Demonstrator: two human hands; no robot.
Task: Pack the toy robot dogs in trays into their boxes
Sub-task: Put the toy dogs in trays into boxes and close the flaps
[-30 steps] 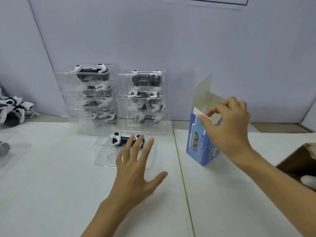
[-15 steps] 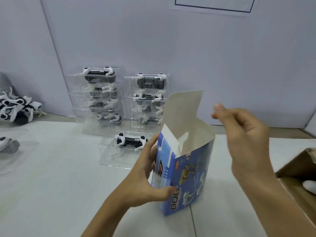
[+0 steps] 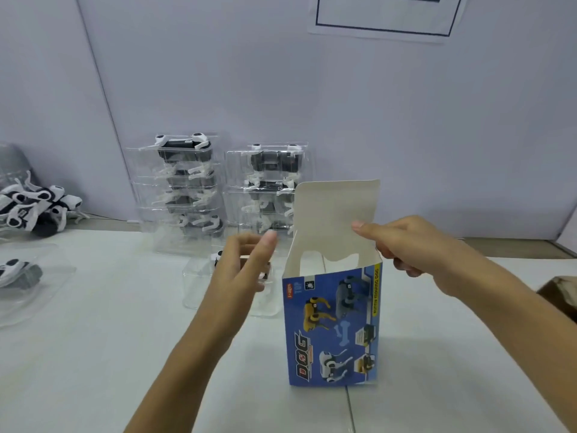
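The blue box (image 3: pixel 332 326) now stands upright on the table (image 3: pixel 93 354) with its printed face toward the person — half a second ago it was tilted in the left hand (image 3: pixel 242 270). That hand has let go and hangs open beside it, while the right hand (image 3: pixel 406 245) now pinches the raised top flap (image 3: pixel 335 207).

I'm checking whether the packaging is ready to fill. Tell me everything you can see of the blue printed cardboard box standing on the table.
The blue printed cardboard box stands upright on the white table, top open. Its front shows toy dogs in yellow, grey and white, with "DOG" lettering. The plain inside is off-white; the tall lid flap stands up at the back. The right hand holds that flap, thumb in front. The left hand is beside the box, apart from it.
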